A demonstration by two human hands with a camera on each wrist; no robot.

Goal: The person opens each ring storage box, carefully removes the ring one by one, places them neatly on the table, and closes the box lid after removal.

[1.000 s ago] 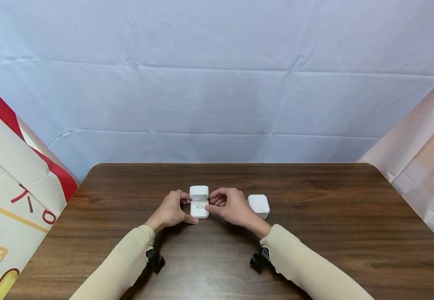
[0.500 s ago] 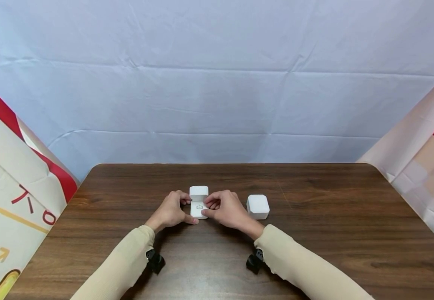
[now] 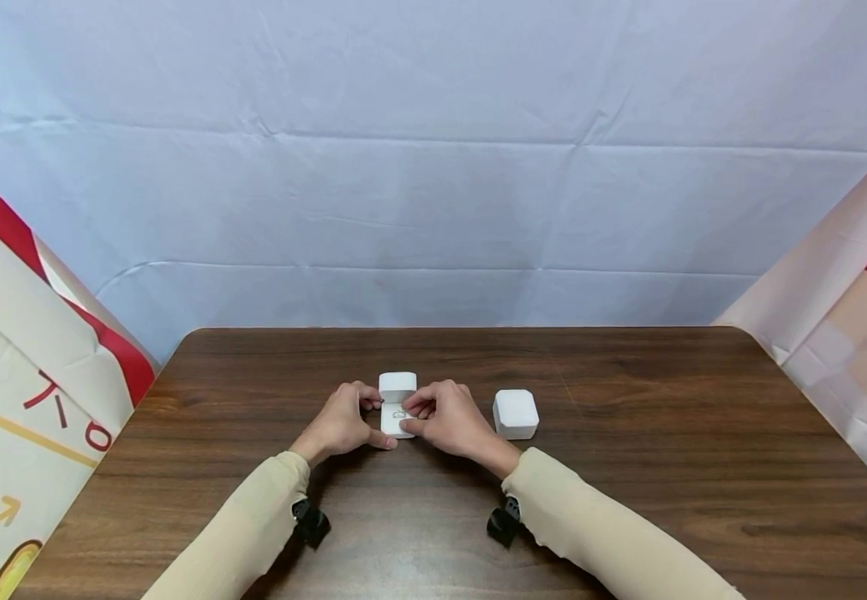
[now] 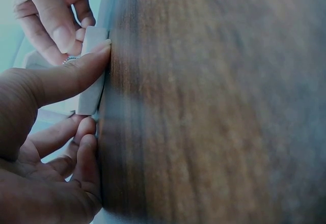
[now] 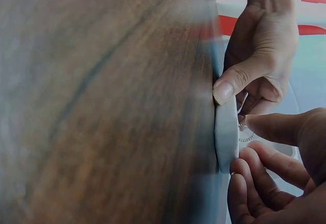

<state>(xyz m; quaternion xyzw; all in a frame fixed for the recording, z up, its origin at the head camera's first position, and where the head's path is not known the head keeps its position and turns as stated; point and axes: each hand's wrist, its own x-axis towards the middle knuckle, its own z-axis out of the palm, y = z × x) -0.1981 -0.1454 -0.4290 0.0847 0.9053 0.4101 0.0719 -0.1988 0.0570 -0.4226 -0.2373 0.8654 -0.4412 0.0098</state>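
Observation:
A small white ring box point(image 3: 398, 385) stands on the table with its lid raised. My left hand point(image 3: 342, 418) grips the box from the left, thumb along its front side and curled fingers at its left side; the left wrist view shows the thumb across the box's white wall point(image 4: 91, 92). A silver ring point(image 5: 246, 133) sits upright in the box's insert, a row of small stones along its band. From the right, my right hand point(image 3: 454, 419) reaches over the insert, thumb and forefinger pinching the ring. Those fingers partly cover the ring in both wrist views.
A white box lid point(image 3: 516, 413), or a second closed box, rests on the brown wooden table point(image 3: 643, 433) to the right of my right hand. Behind the table hangs a pale cloth point(image 3: 433, 208), with printed cloths at both sides.
My right hand has moved left from the box's right side to over the insert, its fingers now at the ring. The left hand and the box have stayed in place.

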